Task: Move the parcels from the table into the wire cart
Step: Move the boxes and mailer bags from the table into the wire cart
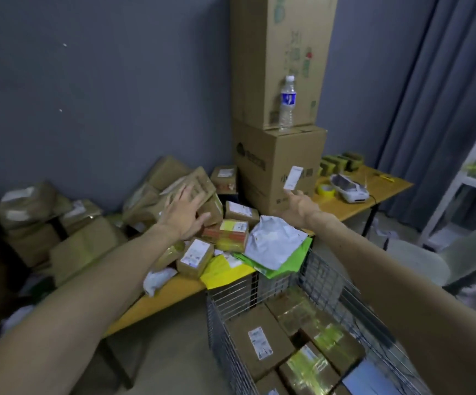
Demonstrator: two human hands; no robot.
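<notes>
A heap of brown cardboard parcels and soft mail bags covers the yellow table (171, 295). My left hand (184, 213) is spread open with straight fingers against a tilted brown parcel (199, 183) at the top of the heap. My right hand (298, 205) reaches over a white mail bag (274, 242) toward a large brown box (276, 166); its fingers are stretched out and hold nothing. The wire cart (331, 286) stands at the lower right against the table edge. Several brown parcels, one of them a labelled box (259, 337), lie inside it.
Two tall cartons are stacked behind the heap, with a water bottle (286, 104) on the lower one. Tape rolls (323, 188) and a white device (351, 189) lie on the table's right end. More boxes are piled at the left wall (31, 212). A chair (470, 252) and shelf stand right.
</notes>
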